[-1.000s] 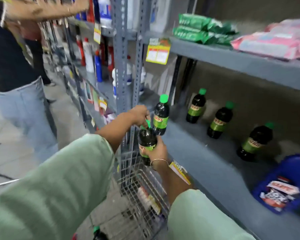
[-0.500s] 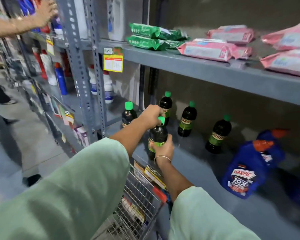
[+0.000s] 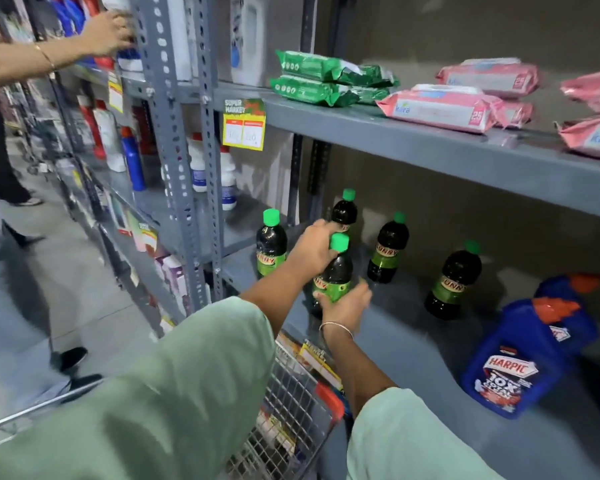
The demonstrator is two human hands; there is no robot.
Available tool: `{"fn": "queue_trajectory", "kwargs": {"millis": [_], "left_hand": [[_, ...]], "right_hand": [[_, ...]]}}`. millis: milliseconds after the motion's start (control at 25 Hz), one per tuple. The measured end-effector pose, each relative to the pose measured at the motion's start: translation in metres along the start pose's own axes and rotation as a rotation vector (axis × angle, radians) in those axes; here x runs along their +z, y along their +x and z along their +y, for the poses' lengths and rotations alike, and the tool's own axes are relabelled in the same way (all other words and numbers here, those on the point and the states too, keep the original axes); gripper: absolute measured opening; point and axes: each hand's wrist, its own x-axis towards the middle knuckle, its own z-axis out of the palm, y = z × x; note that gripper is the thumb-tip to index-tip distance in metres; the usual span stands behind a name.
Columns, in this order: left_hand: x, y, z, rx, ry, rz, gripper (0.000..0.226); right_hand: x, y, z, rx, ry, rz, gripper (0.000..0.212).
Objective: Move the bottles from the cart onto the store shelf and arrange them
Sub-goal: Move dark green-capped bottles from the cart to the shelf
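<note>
I hold a dark bottle (image 3: 336, 268) with a green cap and green label in both hands, upright at the front of the grey lower shelf (image 3: 413, 344). My left hand (image 3: 311, 249) grips its neck just under the cap. My right hand (image 3: 345, 304) wraps its lower body. Whether its base touches the shelf is hidden by my hands. Matching bottles stand on the shelf: one to the left (image 3: 271, 245), one behind (image 3: 344, 210), and two to the right (image 3: 388, 252), (image 3: 452, 282). The wire cart (image 3: 291, 414) is below my arms.
Two blue Harpic bottles (image 3: 513, 370) stand on the same shelf at the right. The upper shelf (image 3: 430, 143) holds green and pink packs. Another person's arm (image 3: 66, 46) reaches into the neighbouring rack at the left, with their legs in the aisle.
Both hands have carried the bottle from above the cart forward to the shelf front. My view has swung right, bringing the Harpic bottles in.
</note>
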Motion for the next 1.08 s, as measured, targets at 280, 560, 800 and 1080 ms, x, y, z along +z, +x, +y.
{"fn": "queue_trajectory", "kwargs": {"millis": [280, 560, 800, 1080], "left_hand": [[0.0, -0.125, -0.125, -0.408, -0.188, 0.37, 0.02], [0.111, -0.311, -0.3, -1.173, -0.111, -0.323, 0.044], [0.2, -0.404, -0.334, -1.479, -0.244, -0.346, 0.051], [0.219, -0.403, -0.343, -1.52, -0.318, -0.306, 0.055]], "right_hand": [[0.054, -0.098, 0.019, -0.218, -0.127, -0.184, 0.037], [0.166, -0.212, 0.149, 0.11, -0.821, -1.173, 0.048], [0.196, -0.294, 0.267, 0.266, -1.017, -1.439, 0.063], [0.206, -0.303, 0.283, 0.292, -0.96, -1.328, 0.06]]}}
